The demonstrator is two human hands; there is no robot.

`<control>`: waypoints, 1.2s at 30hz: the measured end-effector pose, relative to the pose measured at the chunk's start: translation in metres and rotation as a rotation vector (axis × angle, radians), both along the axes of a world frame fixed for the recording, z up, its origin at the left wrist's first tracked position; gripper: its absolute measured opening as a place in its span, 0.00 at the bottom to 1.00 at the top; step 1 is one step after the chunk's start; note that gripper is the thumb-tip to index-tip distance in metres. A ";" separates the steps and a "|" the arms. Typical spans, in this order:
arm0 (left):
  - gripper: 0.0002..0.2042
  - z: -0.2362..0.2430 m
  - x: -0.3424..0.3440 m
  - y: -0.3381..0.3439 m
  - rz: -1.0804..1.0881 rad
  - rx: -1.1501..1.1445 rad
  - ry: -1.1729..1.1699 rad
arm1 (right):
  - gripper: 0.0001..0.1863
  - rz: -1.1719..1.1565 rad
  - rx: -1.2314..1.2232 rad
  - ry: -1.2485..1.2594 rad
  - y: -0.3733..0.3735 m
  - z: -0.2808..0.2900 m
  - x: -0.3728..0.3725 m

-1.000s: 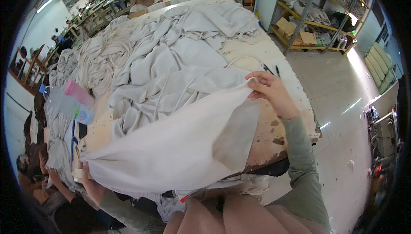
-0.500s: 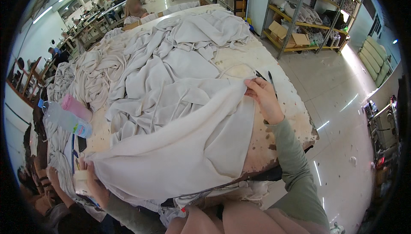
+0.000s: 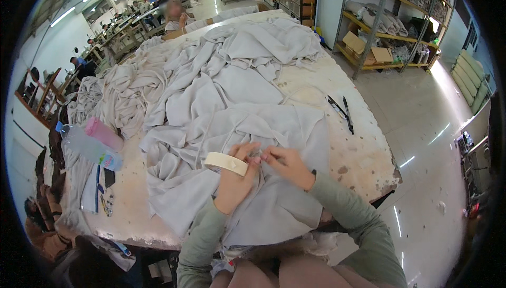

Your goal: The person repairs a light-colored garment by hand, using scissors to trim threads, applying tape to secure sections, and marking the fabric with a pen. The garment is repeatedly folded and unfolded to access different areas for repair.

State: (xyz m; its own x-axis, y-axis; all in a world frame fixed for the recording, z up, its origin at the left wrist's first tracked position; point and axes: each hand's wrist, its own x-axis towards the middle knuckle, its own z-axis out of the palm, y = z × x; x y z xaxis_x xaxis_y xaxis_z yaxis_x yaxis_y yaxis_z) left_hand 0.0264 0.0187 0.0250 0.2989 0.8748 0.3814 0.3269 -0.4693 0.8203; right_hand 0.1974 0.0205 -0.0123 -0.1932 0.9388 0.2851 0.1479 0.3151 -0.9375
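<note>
Both hands meet over a pale grey cloth (image 3: 287, 206) spread across the near side of the table. My left hand (image 3: 234, 185) is closed, its fingertips pinching a small gathered bit of this cloth. A cream roll of tape (image 3: 225, 162) rests against the back of that hand, apparently looped round it. My right hand (image 3: 289, 166) pinches at the same spot, its fingertips almost touching the left ones. Exactly what lies between the fingertips is partly hidden. The cloth's near edge hangs toward my lap.
Heaped grey cloths (image 3: 211, 72) cover the table's far and left parts. At left lie a clear bottle (image 3: 87, 148), a pink tumbler (image 3: 104, 133) and a phone (image 3: 109, 177). Black pens (image 3: 342, 111) lie at right. Shelving (image 3: 387, 40) stands beyond; another person (image 3: 176, 16) sits at the far end.
My hands, earlier wide apart holding the cloth stretched out, have come together at its middle. The cloth now lies flatter, and the tape roll has moved rightward with my left hand.
</note>
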 end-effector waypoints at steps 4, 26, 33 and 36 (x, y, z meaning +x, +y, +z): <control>0.10 -0.018 0.004 0.004 0.006 -0.078 -0.047 | 0.11 -0.006 0.005 -0.058 -0.006 -0.005 -0.006; 0.15 -0.023 -0.009 0.007 -0.017 -0.568 -0.608 | 0.11 0.083 -0.313 0.250 -0.020 0.003 -0.013; 0.09 -0.025 -0.005 0.003 -0.055 -0.406 -0.395 | 0.11 0.057 -0.352 0.312 -0.018 0.006 -0.009; 0.07 -0.026 -0.001 0.001 -0.068 -0.365 -0.414 | 0.10 0.022 -0.259 0.189 -0.019 0.009 -0.008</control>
State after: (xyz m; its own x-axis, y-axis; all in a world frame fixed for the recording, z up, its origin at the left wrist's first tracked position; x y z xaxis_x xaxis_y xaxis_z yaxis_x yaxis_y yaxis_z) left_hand 0.0250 0.0192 -0.0015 0.2486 0.9561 0.1551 -0.0783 -0.1398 0.9871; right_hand 0.1890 0.0020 -0.0038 -0.1811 0.9810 0.0697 -0.0408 0.0634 -0.9972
